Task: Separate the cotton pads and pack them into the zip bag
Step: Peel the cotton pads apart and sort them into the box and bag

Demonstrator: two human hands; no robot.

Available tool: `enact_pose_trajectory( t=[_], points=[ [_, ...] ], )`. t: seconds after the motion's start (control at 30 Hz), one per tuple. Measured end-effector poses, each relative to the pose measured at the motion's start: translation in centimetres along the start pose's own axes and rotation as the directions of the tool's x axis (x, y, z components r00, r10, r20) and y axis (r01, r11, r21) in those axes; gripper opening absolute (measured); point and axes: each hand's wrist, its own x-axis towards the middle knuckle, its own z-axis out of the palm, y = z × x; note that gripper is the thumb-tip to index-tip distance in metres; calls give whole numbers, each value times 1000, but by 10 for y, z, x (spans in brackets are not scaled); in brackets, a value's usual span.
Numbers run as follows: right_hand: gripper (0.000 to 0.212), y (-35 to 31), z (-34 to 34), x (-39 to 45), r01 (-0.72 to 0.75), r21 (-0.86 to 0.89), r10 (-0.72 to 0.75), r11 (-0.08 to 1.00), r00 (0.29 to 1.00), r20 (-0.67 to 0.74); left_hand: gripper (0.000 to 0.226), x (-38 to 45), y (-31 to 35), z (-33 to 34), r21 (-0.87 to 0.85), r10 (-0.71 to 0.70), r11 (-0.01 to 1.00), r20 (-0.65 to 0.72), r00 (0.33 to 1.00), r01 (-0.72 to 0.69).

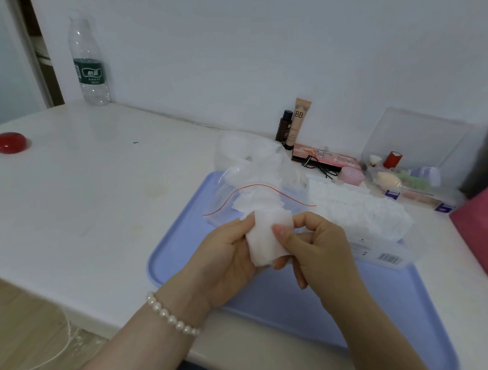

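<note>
Both hands hold a small stack of white cotton pads (265, 239) over the lilac tray (178, 243). My left hand (226, 254) cradles the stack from below and the left, thumb on its upper edge. My right hand (315, 246) pinches the stack's right side with thumb and fingers. Just behind the hands lies a clear zip bag (254, 179) with a red seal line, mouth toward me, with several loose pads inside. To the right, an opened clear pack of cotton pads (359, 215) lies on the tray.
A water bottle (88, 63) stands at the back left of the white table, a red round object (8, 142) at the far left. Cosmetics, a BB tube (297, 122) and a clear organiser box (414, 170) line the back right. A pink box (478, 226) sits at the right edge.
</note>
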Motion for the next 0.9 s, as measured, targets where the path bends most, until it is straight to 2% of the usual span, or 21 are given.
enact_pose_trajectory(
  t=[0.17, 0.3, 0.4, 0.57, 0.63, 0.7, 0.8, 0.9],
  points=[
    [28, 12, 2, 4, 61, -224, -104, 973, 977, -187, 53, 2, 0, -1, -3, -47, 999, -51, 998, 47],
    [23, 11, 0, 6, 147, -228, -197, 962, 956, -218, 50, -1, 1, 2, -58, -3, 998, 7, 1000, 3],
    [31, 13, 2, 6, 256, -253, -322, 933, 908, -269, 47, -2, 2, 4, -119, -5, 993, 46, 999, 10],
    [43, 17, 3, 6, 406, -281, -479, 870, 830, -286, 48, -1, 3, 5, -156, -12, 988, 14, 1000, 14],
    [31, 18, 3, 7, 456, -277, -526, 846, 800, -288, 44, -1, 3, 4, -174, -12, 985, 0, 1000, 11],
    [19, 18, 3, 7, 493, -258, -552, 831, 790, -268, 41, 0, 2, 2, -162, -9, 987, -34, 999, 3],
    [18, 17, 2, 7, 480, -258, -537, 839, 809, -241, 41, 1, 2, 0, -108, -12, 994, -72, 997, 4],
    [37, 17, 0, 7, 414, -275, -482, 868, 836, -262, 41, 0, 1, 1, -95, -9, 995, -63, 998, 3]
  ],
)
